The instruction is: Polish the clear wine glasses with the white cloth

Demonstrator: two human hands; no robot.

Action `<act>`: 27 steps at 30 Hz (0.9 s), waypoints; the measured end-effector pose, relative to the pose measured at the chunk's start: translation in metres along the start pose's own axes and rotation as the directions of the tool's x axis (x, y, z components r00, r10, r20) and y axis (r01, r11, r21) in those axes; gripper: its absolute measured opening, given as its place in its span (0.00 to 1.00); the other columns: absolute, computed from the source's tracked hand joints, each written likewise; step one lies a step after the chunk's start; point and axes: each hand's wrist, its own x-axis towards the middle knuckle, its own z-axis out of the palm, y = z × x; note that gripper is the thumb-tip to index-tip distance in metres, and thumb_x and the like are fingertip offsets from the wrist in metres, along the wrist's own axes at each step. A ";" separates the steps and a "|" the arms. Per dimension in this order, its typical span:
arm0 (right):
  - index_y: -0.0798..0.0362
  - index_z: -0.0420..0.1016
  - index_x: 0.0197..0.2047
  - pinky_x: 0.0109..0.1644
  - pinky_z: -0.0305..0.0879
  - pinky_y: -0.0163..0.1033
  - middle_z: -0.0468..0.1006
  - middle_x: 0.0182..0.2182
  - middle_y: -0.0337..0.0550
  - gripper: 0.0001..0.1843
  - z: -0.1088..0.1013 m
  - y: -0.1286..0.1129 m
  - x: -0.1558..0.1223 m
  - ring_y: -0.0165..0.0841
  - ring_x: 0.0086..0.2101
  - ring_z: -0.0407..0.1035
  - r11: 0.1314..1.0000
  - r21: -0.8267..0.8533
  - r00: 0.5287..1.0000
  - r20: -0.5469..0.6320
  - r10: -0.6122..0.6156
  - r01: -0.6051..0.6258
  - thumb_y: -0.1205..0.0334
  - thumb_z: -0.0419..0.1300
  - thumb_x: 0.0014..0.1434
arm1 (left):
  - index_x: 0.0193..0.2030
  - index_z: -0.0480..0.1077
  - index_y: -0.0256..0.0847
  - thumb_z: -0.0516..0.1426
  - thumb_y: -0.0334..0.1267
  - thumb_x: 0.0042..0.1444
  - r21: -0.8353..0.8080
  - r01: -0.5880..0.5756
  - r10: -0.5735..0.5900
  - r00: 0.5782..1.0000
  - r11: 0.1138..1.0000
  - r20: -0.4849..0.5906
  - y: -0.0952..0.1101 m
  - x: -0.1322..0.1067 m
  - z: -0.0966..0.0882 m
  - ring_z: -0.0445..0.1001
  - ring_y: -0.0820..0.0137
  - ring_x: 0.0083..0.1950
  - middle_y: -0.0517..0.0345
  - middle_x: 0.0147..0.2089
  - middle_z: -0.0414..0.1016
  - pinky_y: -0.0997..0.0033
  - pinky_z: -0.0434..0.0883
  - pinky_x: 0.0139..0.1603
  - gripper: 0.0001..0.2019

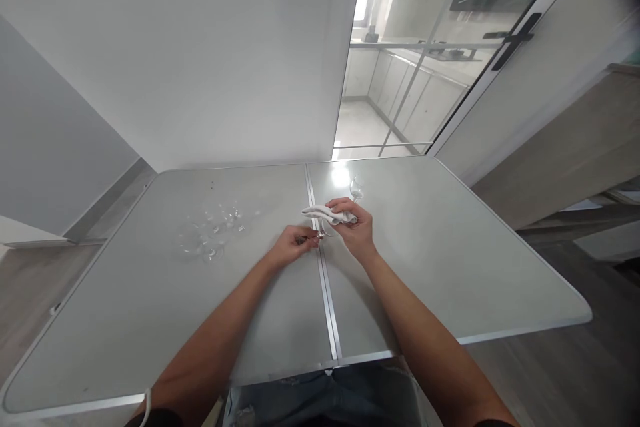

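My left hand, fingers pinched, grips a small clear stemmed glass near the table's middle seam. Just to its right, my right hand is closed around a folded white cloth. The cloth lies over and beside the glass's bowl; whether it touches the glass I cannot tell. Beyond my right hand stands a clear wine glass, its lower part partly behind my fingers. Several more clear glasses are grouped on the left half, their outlines faint against the pale surface.
The pale folding table has a metal seam across its middle and a metal-trimmed edge. A white wall rises along its far side. A glazed door at the far right shows a kitchen behind it.
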 end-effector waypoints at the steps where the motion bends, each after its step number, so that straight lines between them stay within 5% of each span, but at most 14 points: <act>1: 0.47 0.79 0.37 0.49 0.70 0.47 0.79 0.42 0.43 0.06 -0.001 -0.001 0.000 0.40 0.43 0.73 0.999 -0.044 0.999 0.030 -0.031 0.032 0.60 0.70 0.54 | 0.38 0.78 0.35 0.58 0.51 0.62 0.008 0.011 -0.011 0.999 1.000 0.043 0.001 0.000 0.000 0.70 0.70 0.33 0.53 0.33 0.76 0.72 0.64 0.34 0.19; 4: 0.47 0.81 0.38 0.51 0.69 0.47 0.80 0.40 0.43 0.08 -0.003 0.001 0.001 0.40 0.43 0.74 0.999 -0.034 0.998 0.040 0.040 -0.038 0.55 0.68 0.56 | 0.36 0.75 0.35 0.56 0.53 0.63 -0.001 -0.006 0.006 0.998 1.000 0.056 0.001 0.000 0.000 0.68 0.71 0.32 0.55 0.32 0.73 0.73 0.63 0.33 0.20; 8: 0.49 0.77 0.39 0.37 0.70 0.39 0.78 0.32 0.38 0.14 0.006 0.011 -0.001 0.34 0.32 0.72 0.864 0.364 0.910 -0.093 0.405 -0.348 0.48 0.64 0.59 | 0.30 0.71 0.36 0.55 0.55 0.63 -0.045 -0.044 0.045 0.999 0.998 0.028 -0.005 0.000 -0.002 0.65 0.72 0.30 0.58 0.27 0.68 0.73 0.62 0.34 0.23; 12: 0.49 0.73 0.42 0.37 0.70 0.35 0.77 0.35 0.37 0.13 0.018 0.016 -0.003 0.31 0.34 0.72 0.756 0.561 0.856 -0.150 0.495 -0.338 0.51 0.66 0.58 | 0.26 0.67 0.37 0.54 0.55 0.64 -0.062 -0.057 0.055 0.998 0.996 -0.040 -0.009 0.001 -0.003 0.63 0.73 0.29 0.59 0.26 0.66 0.73 0.61 0.33 0.23; 18: 0.46 0.70 0.49 0.42 0.72 0.36 0.77 0.43 0.38 0.17 0.025 0.017 -0.007 0.32 0.40 0.74 0.826 0.507 0.868 -0.262 0.421 -0.247 0.50 0.65 0.60 | 0.30 0.68 0.38 0.55 0.55 0.63 -0.157 -0.030 0.007 0.989 0.987 -0.145 -0.015 0.003 -0.002 0.66 0.73 0.29 0.59 0.26 0.69 0.73 0.63 0.33 0.21; 22: 0.47 0.71 0.49 0.51 0.71 0.41 0.78 0.48 0.42 0.15 0.023 0.016 -0.013 0.35 0.48 0.73 0.970 0.164 0.917 -0.328 0.227 -0.182 0.49 0.60 0.64 | 0.31 0.69 0.38 0.56 0.55 0.63 -0.215 0.031 -0.077 0.975 0.976 -0.208 -0.016 0.003 -0.004 0.69 0.73 0.26 0.61 0.23 0.68 0.72 0.65 0.31 0.20; 25: 0.47 0.74 0.43 0.63 0.63 0.51 0.75 0.57 0.44 0.08 0.016 0.015 -0.013 0.42 0.59 0.67 0.976 -0.212 0.994 -0.092 -0.066 0.045 0.55 0.60 0.64 | 0.30 0.70 0.38 0.56 0.55 0.62 -0.183 0.057 -0.101 0.966 0.981 -0.237 -0.014 0.003 -0.004 0.69 0.73 0.24 0.61 0.21 0.69 0.72 0.65 0.30 0.21; 27: 0.47 0.75 0.39 0.68 0.55 0.58 0.74 0.60 0.44 0.03 0.009 0.016 -0.009 0.45 0.65 0.60 0.900 -0.357 0.965 0.161 -0.205 0.250 0.59 0.61 0.62 | 0.29 0.69 0.38 0.55 0.56 0.63 -0.080 0.060 -0.079 0.963 0.995 -0.258 -0.012 0.002 -0.001 0.66 0.73 0.23 0.60 0.21 0.69 0.73 0.63 0.28 0.22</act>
